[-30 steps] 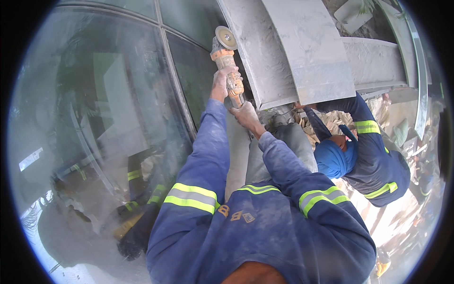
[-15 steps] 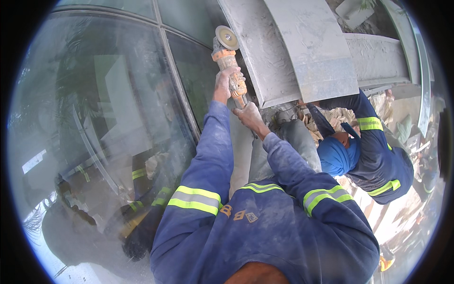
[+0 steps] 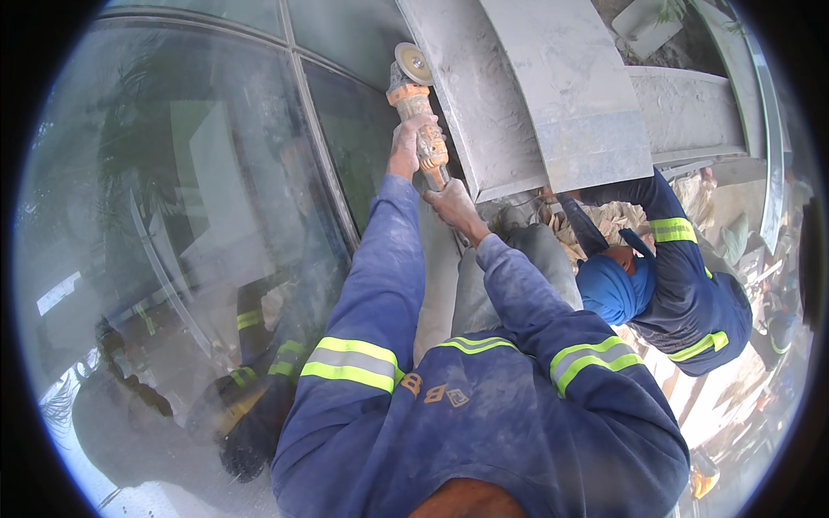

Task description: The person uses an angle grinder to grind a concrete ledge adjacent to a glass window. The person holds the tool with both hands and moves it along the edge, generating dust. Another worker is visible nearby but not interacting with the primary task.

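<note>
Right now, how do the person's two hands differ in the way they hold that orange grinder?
The left hand grips the angle grinder high up, near its disc, while the right hand holds the lower tail end of the body. The left arm reaches out straighter and farther; the right is bent more and sits nearer the co-worker in blue. Both hands are bare, dusty and closed around the same tool.

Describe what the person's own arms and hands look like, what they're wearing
Both arms wear long dark blue work sleeves, dusted grey, each banded above the elbow with a silver reflective stripe edged in yellow-green. The left hand and right hand are bare, without gloves, and coated in pale dust.
</note>
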Available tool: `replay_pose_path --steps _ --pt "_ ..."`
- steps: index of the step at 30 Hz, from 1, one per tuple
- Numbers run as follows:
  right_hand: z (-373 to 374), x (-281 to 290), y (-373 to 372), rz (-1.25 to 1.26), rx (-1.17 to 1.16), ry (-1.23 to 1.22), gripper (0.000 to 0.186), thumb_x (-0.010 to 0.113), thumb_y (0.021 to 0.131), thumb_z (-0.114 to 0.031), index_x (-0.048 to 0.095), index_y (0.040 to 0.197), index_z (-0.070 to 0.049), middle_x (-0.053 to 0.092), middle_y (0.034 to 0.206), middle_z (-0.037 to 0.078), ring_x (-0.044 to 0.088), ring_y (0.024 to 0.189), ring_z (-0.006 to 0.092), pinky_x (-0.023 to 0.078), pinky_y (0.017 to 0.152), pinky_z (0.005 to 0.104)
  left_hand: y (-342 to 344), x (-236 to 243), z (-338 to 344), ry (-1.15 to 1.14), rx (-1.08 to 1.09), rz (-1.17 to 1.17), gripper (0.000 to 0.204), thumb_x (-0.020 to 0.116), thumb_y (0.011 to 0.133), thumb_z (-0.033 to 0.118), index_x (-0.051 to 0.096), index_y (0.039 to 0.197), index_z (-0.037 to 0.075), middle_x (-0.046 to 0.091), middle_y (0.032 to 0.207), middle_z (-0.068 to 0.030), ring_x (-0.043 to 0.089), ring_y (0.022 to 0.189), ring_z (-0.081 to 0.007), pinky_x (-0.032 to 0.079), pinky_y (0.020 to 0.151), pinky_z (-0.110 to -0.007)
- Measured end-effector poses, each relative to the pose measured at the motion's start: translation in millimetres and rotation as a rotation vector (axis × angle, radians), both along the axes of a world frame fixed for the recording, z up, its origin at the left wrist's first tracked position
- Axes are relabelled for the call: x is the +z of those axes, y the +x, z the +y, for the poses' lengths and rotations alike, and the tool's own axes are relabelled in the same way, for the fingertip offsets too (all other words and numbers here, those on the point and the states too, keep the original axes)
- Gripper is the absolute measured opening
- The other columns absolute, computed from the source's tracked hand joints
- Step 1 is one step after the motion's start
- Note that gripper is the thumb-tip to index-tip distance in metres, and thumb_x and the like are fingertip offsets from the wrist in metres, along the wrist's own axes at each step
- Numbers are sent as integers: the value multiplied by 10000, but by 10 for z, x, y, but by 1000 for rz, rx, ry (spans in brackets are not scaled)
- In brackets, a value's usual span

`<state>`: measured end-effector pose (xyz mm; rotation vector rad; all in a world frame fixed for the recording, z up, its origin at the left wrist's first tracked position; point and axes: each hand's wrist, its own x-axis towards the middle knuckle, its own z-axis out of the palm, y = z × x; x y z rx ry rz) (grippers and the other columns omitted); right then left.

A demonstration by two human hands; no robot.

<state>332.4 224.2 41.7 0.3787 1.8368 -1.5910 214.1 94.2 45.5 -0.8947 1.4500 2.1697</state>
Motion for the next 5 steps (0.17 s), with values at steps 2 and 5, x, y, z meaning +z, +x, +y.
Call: replay_pose_path --steps 2,5 --pt "-17 -13 -18 3 -18 5 336 760 841 -262 674 747 48 631 631 71 614 514 177 482 519 374 -23 -5 0 -5 -2 12 472 835 741 250 637 1102 20 690 920 -142 714 762 -294 613 697 -446" --pt "-28 21 -51 21 -13 49 335 761 843 -269 702 797 57 650 648 93 628 530 185 499 533 383 -56 -27 -3 -11 -5 11 478 838 738 252 639 1107 24 693 924 -140 714 763 -291 614 701 -445"
